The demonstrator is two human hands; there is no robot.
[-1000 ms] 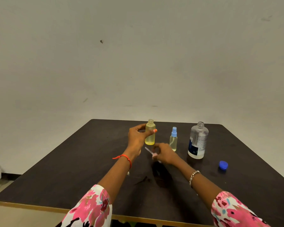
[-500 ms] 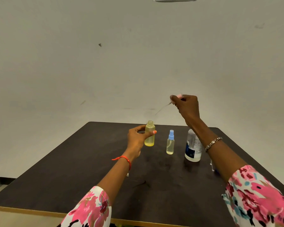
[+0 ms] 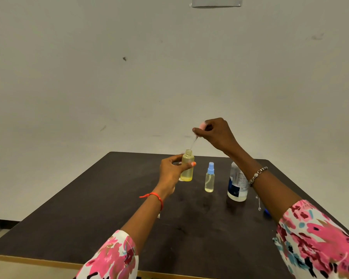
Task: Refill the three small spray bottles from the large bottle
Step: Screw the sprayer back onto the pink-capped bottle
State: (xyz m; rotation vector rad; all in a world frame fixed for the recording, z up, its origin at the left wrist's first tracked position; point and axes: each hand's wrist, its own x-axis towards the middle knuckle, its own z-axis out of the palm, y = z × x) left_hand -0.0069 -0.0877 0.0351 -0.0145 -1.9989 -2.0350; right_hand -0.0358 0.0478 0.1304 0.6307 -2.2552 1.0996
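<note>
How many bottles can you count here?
3: an open yellow bottle gripped by the left hand, a blue-capped spray bottle beside it, and the large bottle partly behind the right arm. Others may be hidden.

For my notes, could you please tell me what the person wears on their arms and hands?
Both sleeves are floral, pink on white. The left wrist has a red thread, the right a silvery beaded bracelet; one left nail is orange.

Dark wooden table [image 3: 73, 228] with pale edge before a plain, scuffed off-white wall [image 3: 89, 87].
</note>
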